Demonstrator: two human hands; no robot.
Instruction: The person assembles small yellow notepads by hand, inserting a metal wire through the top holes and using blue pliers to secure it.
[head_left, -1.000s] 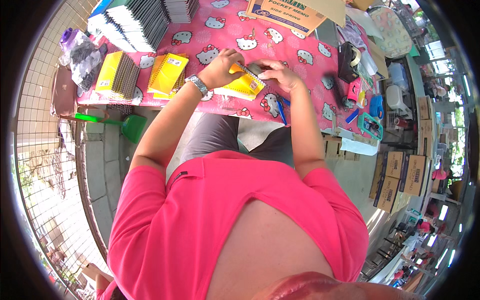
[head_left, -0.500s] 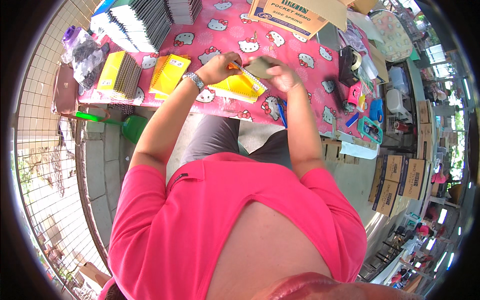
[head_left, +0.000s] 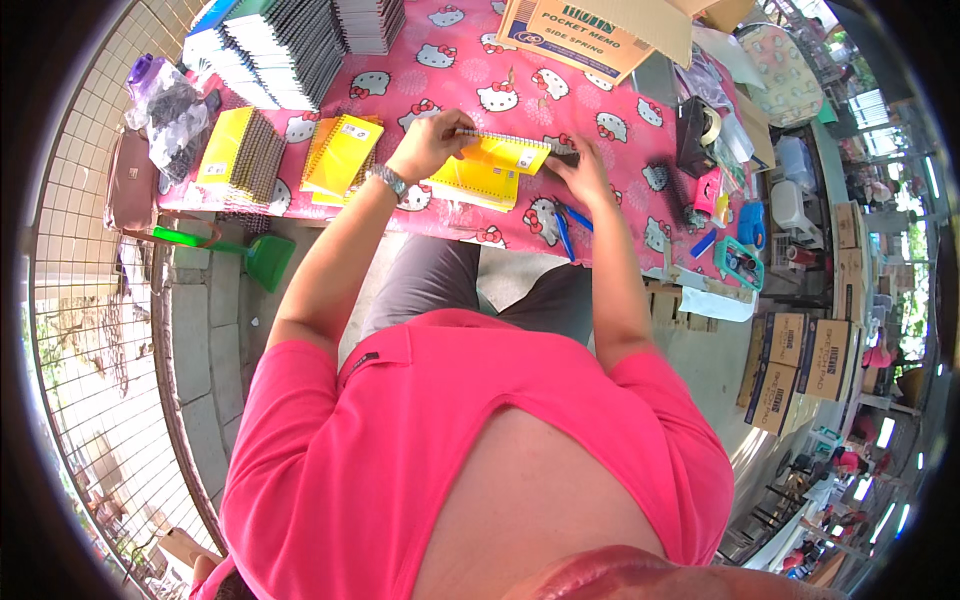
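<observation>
From my end I see the table (head_left: 540,112) filling the upper view under its pink patterned cloth. An open cardboard box (head_left: 580,42) sits by its far edge, and tall stacks of spiral-bound books (head_left: 275,58) stand toward the far left corner. A neat yellow stack (head_left: 235,150) is near the left edge, with a smaller, fanned yellow pile (head_left: 342,155) just right of it. My left hand (head_left: 440,142) pinches the left end of a yellow notebook (head_left: 508,152) by its spiral, tilted above other yellow notebooks (head_left: 472,188) near the middle of the near edge. My right hand (head_left: 578,170) is narrow, fingers and thumb about a dark piece at the notebook's right end; whether it grips, I can't tell. A blue-handled tool (head_left: 565,238) lies at the near edge.
</observation>
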